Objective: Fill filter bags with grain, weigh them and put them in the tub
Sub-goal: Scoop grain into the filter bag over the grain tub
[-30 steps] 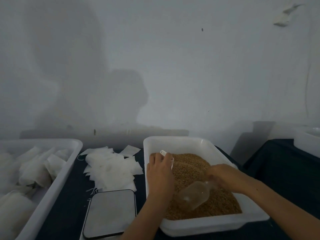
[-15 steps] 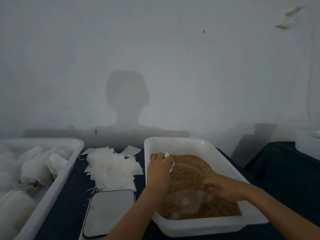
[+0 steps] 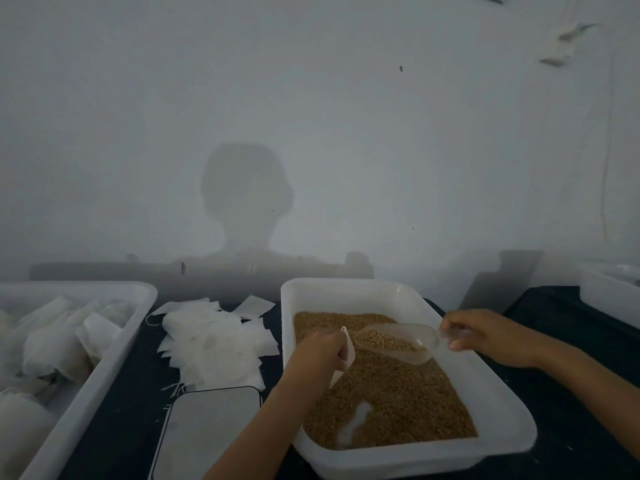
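Now a loaded scoop meets an open bag above the grain tray.

Right hand (image 3: 491, 337) has its grip closed on the handle of a clear scoop (image 3: 394, 341), which carries grain and hangs over the white tray (image 3: 498, 407) of grain (image 3: 398, 400), its mouth just beside the filter bag (image 3: 347, 351). Left hand (image 3: 318, 358) has its grip curled round that bag, holding it over the tray's left part. On the dark bench (image 3: 124, 410) lie a heap of empty bags (image 3: 211, 344), a scale (image 3: 207, 431) at the near edge, and at far left a white tub (image 3: 97, 379) holding filled bags (image 3: 55, 344).
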`<state>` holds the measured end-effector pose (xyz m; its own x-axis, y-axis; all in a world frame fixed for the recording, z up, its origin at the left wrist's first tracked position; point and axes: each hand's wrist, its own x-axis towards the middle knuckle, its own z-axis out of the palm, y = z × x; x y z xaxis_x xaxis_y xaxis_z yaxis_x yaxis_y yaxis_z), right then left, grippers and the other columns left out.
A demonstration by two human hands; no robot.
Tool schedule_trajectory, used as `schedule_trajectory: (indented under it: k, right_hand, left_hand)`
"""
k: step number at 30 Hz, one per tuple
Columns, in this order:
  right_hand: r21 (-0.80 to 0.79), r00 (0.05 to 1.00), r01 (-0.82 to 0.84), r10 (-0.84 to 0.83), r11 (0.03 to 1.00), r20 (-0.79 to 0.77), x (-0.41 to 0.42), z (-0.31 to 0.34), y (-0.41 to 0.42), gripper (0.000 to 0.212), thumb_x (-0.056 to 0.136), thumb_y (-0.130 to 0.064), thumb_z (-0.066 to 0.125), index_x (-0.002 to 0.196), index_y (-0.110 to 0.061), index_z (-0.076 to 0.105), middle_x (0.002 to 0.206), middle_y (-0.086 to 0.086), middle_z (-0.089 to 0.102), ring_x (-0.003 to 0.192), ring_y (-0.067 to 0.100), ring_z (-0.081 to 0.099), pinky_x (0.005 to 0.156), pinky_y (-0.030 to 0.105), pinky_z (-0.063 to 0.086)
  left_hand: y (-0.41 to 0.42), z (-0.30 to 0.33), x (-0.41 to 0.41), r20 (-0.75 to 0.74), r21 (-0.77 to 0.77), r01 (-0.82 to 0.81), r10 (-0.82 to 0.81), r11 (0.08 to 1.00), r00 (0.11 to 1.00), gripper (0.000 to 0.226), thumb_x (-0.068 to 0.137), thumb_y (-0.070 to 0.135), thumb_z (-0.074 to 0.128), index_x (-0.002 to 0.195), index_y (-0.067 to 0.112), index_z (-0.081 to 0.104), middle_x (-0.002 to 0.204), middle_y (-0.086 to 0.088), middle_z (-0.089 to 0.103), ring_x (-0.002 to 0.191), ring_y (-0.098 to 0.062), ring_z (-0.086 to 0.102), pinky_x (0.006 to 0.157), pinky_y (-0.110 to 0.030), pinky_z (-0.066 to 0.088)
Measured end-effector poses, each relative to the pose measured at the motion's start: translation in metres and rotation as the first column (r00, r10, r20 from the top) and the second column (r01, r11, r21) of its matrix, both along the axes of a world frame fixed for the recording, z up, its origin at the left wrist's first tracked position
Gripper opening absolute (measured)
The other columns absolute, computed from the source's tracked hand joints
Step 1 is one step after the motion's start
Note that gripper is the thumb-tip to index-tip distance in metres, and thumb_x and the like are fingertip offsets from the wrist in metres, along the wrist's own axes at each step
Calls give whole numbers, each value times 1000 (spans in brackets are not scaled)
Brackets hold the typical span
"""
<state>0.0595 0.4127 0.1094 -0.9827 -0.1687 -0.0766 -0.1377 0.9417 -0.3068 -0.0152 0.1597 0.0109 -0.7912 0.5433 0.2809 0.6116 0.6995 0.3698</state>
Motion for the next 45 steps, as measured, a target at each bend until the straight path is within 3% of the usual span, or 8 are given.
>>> schedule_trajectory:
  k: [4, 15, 19, 24, 30, 35, 42, 45]
  right_hand:
    - [115, 1000, -7, 7, 993, 0, -10, 6, -12, 3, 92, -19, 58, 95, -18, 59, 97, -7, 60, 95, 10, 55, 89, 33, 45]
    - [445, 1000, -8, 13, 896, -7, -22, 21, -32, 14, 94, -22, 55, 108, -21, 56, 112, -1, 58, 102, 14, 54, 89, 30, 44]
    - [558, 997, -25, 58, 830, -42, -29, 27, -38, 18, 95, -20, 53, 112, -21, 57, 110, -3, 60, 98, 12, 56, 75, 24, 44]
    - [700, 983, -29, 148, 713, -109, -36, 33, -46, 14, 95, -17, 51, 105, -23, 57, 90, -12, 54, 76, 6, 49, 49, 15, 20]
    - [795, 938, -58, 305, 604, -163, -34, 41, -60, 18, 91, -6, 49, 86, -23, 50, 80, -9, 47, 76, 11, 51, 70, 24, 39]
    - [859, 862, -3, 437, 512, -258, -31, 40, -62, 22, 89, -2, 46, 97, -23, 47, 99, -6, 50, 88, 13, 48, 73, 27, 27]
    - [774, 954, 83, 174, 627, -243, -17, 31, -44, 18, 90, -7, 49, 89, -25, 48, 78, -13, 38, 70, 5, 44, 52, 19, 16]
    - [644, 987, 7, 99, 765, -128, -13, 0, -39, 18, 92, -13, 54, 104, -25, 59, 98, -12, 59, 81, 3, 56, 52, 11, 27]
  left_hand:
    - [-2, 0, 4, 4, 44, 47, -48, 998, 999, 12, 85, 8, 64, 95, 1, 64, 115, -6, 55, 105, -18, 51, 71, -9, 32]
    - [-4, 6, 11, 51, 125, 92, -99, 988, 994, 12, 81, 8, 69, 89, 1, 64, 98, 4, 41, 93, -14, 49, 86, -29, 47]
    - [-3, 5, 7, 24, 109, 110, -113, 988, 993, 15, 80, 12, 71, 90, 2, 66, 97, 6, 40, 90, -7, 40, 79, -21, 39]
    - [-3, 0, 5, 4, 100, 111, -111, 989, 994, 14, 80, 12, 71, 89, 4, 65, 96, 6, 41, 87, -7, 40, 73, -18, 37]
    - [-3, -1, 3, 2, 110, 118, -119, 987, 993, 12, 81, 10, 69, 90, 3, 65, 97, 8, 40, 91, -10, 44, 68, -7, 29]
    - [-4, 2, 4, -5, 76, 108, -108, 991, 994, 7, 84, 5, 63, 90, 4, 61, 97, -2, 48, 92, -17, 47, 66, -18, 27]
    - [-9, -7, -2, 43, 266, -103, 95, 958, 995, 21, 94, -5, 35, 93, 16, 32, 74, 0, 43, 64, -13, 40, 52, -21, 28]
    - [-12, -4, -3, 130, 388, -159, 117, 908, 985, 16, 98, 1, 31, 95, 16, 33, 77, -2, 47, 67, -15, 45, 55, -24, 32]
